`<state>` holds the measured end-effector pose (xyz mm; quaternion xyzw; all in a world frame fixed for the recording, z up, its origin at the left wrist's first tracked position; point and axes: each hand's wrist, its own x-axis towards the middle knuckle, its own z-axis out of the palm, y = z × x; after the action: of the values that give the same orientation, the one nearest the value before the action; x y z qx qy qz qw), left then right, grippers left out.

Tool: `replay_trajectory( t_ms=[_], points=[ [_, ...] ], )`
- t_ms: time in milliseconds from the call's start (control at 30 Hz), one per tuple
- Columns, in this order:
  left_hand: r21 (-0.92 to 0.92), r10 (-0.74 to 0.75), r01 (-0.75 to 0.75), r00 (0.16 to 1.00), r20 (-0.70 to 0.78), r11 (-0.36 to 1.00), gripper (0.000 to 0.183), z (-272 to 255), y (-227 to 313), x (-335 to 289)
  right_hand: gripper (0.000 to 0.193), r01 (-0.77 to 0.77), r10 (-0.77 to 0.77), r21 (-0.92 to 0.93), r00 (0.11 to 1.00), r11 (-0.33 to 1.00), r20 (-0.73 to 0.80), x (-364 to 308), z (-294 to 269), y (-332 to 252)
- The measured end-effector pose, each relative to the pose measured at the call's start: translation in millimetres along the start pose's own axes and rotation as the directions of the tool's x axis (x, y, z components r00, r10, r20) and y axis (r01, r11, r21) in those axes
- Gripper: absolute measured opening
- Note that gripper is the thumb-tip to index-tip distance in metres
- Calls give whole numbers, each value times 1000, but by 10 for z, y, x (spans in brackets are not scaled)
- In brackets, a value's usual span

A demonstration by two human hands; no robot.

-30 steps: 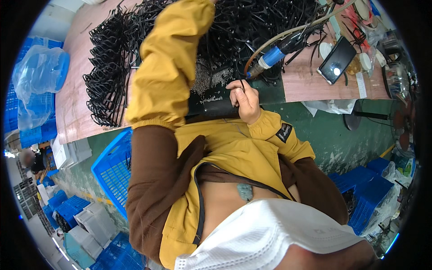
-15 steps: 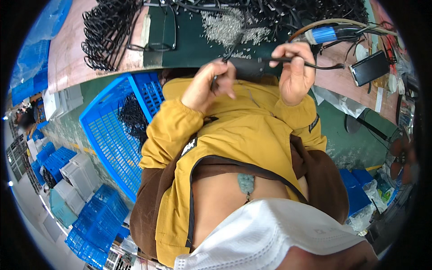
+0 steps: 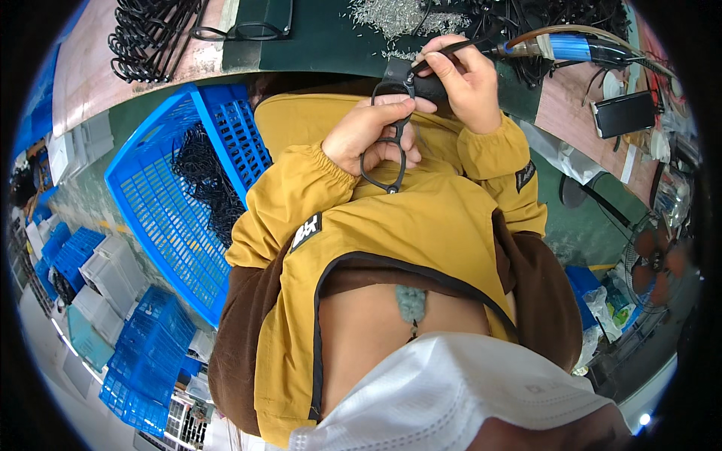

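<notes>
My left hand [image 3: 359,137] is closed around the black eyeglass frame front [image 3: 404,161], with its two lens rims hanging down over my lap. Pinched between my right thumb and fingers is a slim black temple arm [image 3: 456,46]. My right hand [image 3: 472,89] is just above and right of the left one. The end of the temple arm meets the upper corner of the frame front; whether they are joined cannot be made out. Behind my hands, a dark block [image 3: 398,70] sticks out at the table edge.
Small silvery pieces [image 3: 398,16] lie heaped on the dark green mat [image 3: 323,52]. Black temple arms [image 3: 154,37] are stacked at left, beside a glasses frame [image 3: 259,30]. A blue-handled tool [image 3: 569,47] and phone [image 3: 624,115] lie right. Below left stands a blue basket [image 3: 169,225].
My right hand has moved left, bringing the temple arm to the frame front. My left hand has shifted slightly right and lower, and the frame front now shows clearly.
</notes>
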<state>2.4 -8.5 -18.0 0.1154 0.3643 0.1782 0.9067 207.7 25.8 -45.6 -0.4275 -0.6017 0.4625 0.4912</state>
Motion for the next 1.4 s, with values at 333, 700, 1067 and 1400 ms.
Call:
replay_trajectory(
  t_ms=[333,700,1067,1400],
  points=[
    [66,77,-77,997,-4,995,32,36,50,59,9,35,-34,-27,999,999,39,55,-8,-11],
    [176,164,-152,985,-56,972,30,-10,166,-8,23,80,27,-302,942,950,334,330,6,-364],
    [168,465,-438,863,-195,883,34,-264,374,-26,20,430,-131,-897,900,106,416,1720,294,-549],
    [146,854,-845,487,-183,514,19,-47,220,215,7,-48,40,-81,995,996,-96,-22,-70,-473]
  ],
)
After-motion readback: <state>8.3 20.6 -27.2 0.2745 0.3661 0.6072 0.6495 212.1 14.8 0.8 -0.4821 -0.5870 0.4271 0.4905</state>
